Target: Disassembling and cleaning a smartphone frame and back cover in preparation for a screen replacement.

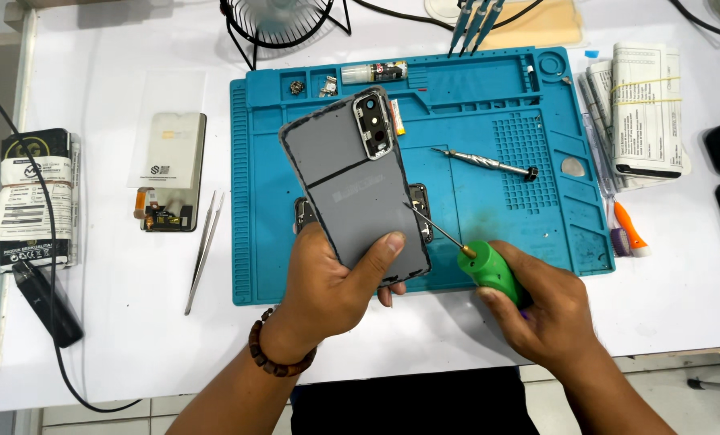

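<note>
1. At the far left of the white table [118, 338] we see a bundle of wrapped boxes [36, 197] held by a band, a black cable [29, 169] curving over it, and a small black block [47, 302] just below.
2. Next lies a phone screen part [173, 169] with its pale back up, partly on a clear sheet, and just right of it a pair of tweezers [205, 250], long axis running near to far.
3. The blue work mat [537, 234] fills the middle. A small black fan [279, 20] stands behind its far left corner.
4. Our left hand [331, 282] grips the near end of a grey phone back cover [352, 185], thumb pressed flat on its face and fingers curled behind. The cover is lifted over the mat's left half, its long axis running from near right to far left, with the camera frame at the far end.
5. A phone body [420, 211] lies on the mat beneath it, mostly hidden.
6. Our right hand [537, 310] is closed around the green handle of a screwdriver [477, 258]; its thin shaft points up and left, the tip touching the cover's right edge.
7. A second, metal screwdriver [489, 163] lies on the mat farther back, pointing left.
8. At the right edge of the mat lie an orange and white tool [630, 229] and a banded stack of papers [646, 109].
</note>
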